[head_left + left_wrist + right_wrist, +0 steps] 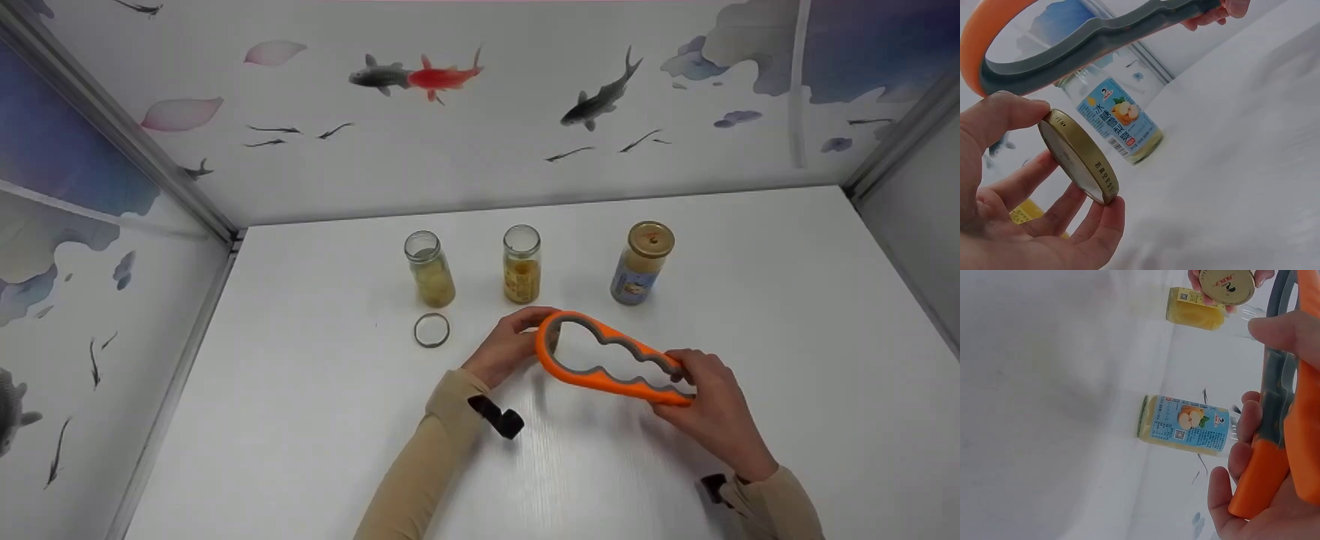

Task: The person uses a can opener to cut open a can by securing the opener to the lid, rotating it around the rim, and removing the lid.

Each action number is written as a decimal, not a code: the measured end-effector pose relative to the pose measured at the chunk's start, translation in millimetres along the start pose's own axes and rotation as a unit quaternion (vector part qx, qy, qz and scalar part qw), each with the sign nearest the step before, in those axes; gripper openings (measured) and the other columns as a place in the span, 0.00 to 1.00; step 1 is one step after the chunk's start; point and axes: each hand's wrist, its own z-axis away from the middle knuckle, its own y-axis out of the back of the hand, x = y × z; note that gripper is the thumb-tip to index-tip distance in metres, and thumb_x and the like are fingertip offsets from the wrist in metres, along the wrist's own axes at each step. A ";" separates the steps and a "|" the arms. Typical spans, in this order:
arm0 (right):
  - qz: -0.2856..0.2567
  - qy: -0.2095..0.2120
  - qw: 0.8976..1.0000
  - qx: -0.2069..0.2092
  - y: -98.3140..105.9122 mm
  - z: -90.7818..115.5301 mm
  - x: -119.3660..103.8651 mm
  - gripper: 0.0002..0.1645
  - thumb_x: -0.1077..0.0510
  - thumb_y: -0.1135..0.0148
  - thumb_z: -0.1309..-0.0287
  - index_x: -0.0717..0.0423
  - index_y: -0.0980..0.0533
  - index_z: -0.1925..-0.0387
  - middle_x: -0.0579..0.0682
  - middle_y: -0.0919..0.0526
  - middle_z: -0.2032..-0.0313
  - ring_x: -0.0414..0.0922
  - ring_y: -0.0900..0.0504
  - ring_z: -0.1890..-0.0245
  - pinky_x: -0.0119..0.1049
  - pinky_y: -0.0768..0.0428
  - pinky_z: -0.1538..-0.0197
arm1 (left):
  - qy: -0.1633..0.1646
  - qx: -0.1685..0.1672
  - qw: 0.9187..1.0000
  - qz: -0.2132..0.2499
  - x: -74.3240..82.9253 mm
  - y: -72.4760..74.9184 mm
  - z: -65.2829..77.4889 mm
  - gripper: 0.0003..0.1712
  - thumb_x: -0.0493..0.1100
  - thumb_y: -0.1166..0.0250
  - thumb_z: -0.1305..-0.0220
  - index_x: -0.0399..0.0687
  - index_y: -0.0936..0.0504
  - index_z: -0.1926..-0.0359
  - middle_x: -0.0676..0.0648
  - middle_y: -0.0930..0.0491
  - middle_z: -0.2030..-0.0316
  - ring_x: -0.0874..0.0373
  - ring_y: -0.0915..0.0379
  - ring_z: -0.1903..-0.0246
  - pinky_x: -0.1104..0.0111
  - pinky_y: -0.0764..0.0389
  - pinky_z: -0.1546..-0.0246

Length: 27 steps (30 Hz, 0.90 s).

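Observation:
My left hand (508,346) pinches a gold jar lid (1092,160) at its rim, between thumb and fingertips. In the right wrist view the lid's printed top (1227,286) shows. With my right hand (712,409) I grip the handle end of an orange and grey jar opener (600,382). Its rounded loop reaches left, close to my left hand and overlapping the lid in the head view. Behind the hands stand an uncovered jar with yellow contents (522,281) and a blue-labelled jar (634,281) with a gold lid on it.
A third jar (433,281), uncovered with pale greenish contents, stands at the left of the row. In front of it a round lid or ring (432,330) lies on the white table (300,420). Printed panels (487,165) border the table's back and left.

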 end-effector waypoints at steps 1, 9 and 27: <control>0.000 0.001 1.000 0.001 0.1 0.2 0.2 0.31 0.69 0.21 0.69 0.62 0.23 0.56 0.50 0.22 0.69 0.44 0.34 0.70 0.38 0.35 0.67 | 0.000 0.001 1.000 -0.004 0.3 1.2 -0.2 0.20 0.38 0.34 0.38 0.45 0.21 0.43 0.43 0.24 0.46 0.53 0.27 0.49 0.64 0.25 0.49; 0.004 -0.011 1.000 -0.010 -0.3 0.8 0.6 0.30 0.67 0.22 0.68 0.61 0.23 0.56 0.51 0.22 0.69 0.44 0.35 0.70 0.38 0.34 0.68 | -0.003 0.045 0.987 -0.154 3.7 10.5 -4.6 0.21 0.40 0.32 0.39 0.47 0.19 0.44 0.49 0.24 0.48 0.53 0.25 0.52 0.64 0.23 0.54; 0.008 -0.023 0.999 -0.022 0.6 3.5 1.4 0.30 0.67 0.22 0.67 0.61 0.23 0.56 0.51 0.21 0.68 0.44 0.33 0.69 0.40 0.33 0.66 | -0.085 0.084 0.868 -0.482 9.8 17.1 -16.2 0.20 0.36 0.30 0.46 0.39 0.17 0.50 0.44 0.20 0.54 0.48 0.31 0.51 0.58 0.30 0.47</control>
